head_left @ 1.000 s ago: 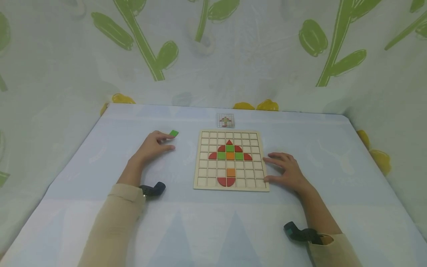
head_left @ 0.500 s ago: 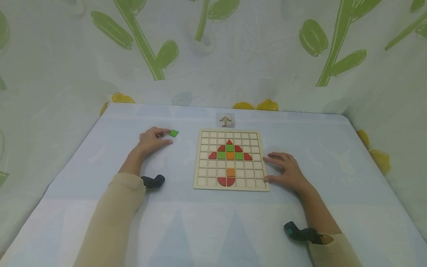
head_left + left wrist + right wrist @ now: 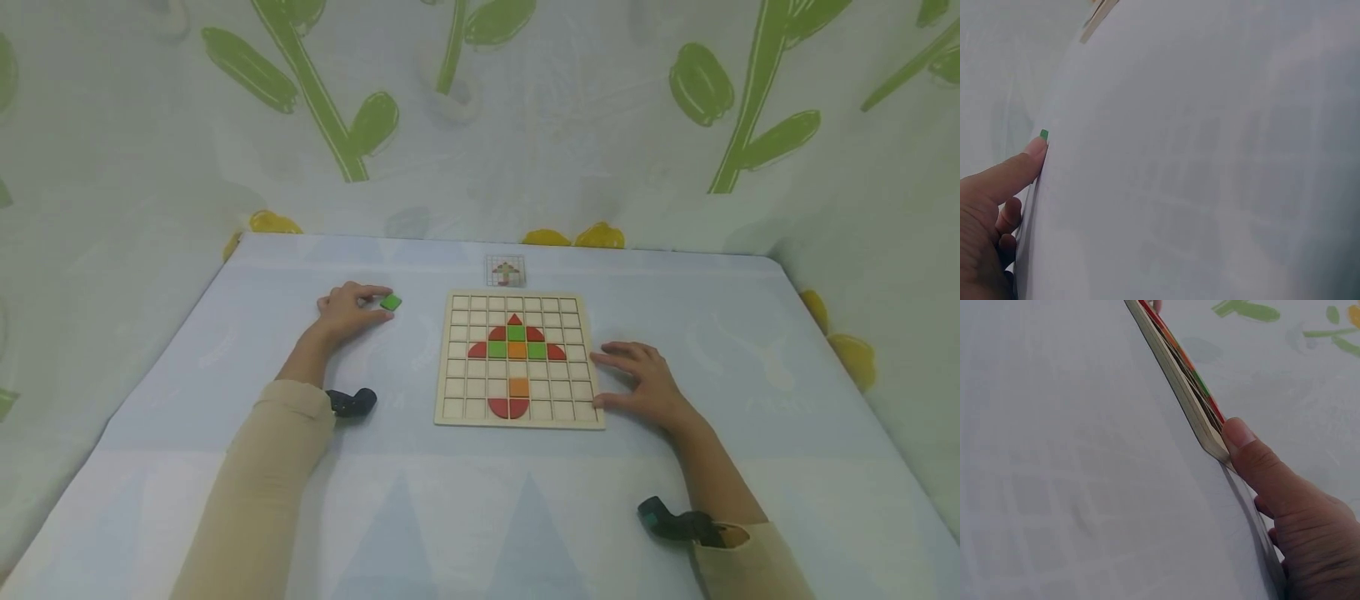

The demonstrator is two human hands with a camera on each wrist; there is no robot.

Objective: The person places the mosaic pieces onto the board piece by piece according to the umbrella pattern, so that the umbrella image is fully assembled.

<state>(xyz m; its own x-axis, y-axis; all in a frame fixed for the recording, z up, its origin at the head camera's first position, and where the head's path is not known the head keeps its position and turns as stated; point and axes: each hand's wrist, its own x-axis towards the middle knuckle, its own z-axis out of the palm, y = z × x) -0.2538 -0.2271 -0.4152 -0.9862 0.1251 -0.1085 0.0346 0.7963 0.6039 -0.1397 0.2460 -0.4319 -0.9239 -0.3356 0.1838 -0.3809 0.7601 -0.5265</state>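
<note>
My left hand [image 3: 349,308] is at the table's far left part. Its index finger and thumb pinch a small green square tile [image 3: 391,302] from opposite sides; the left wrist view shows only a bit of that green tile [image 3: 1044,134] past the thumb tip. A wooden grid board [image 3: 465,387] lies mid-table with red, green and orange pieces set in its cells. Against the board's right edge rest the spread thumb and fingertips of my right hand [image 3: 643,387]. In the right wrist view the thumb of that right hand [image 3: 1291,494] touches the board's corner.
Behind the board lies a small pattern card [image 3: 506,271] with a similar coloured figure. The pale table [image 3: 480,508] is bounded at the back by a light curtain [image 3: 540,125] printed with green leaves.
My left hand has shifted slightly up, and its thumb has closed in on the green tile. The tile stays in nearly the same place. My right hand has not moved.
</note>
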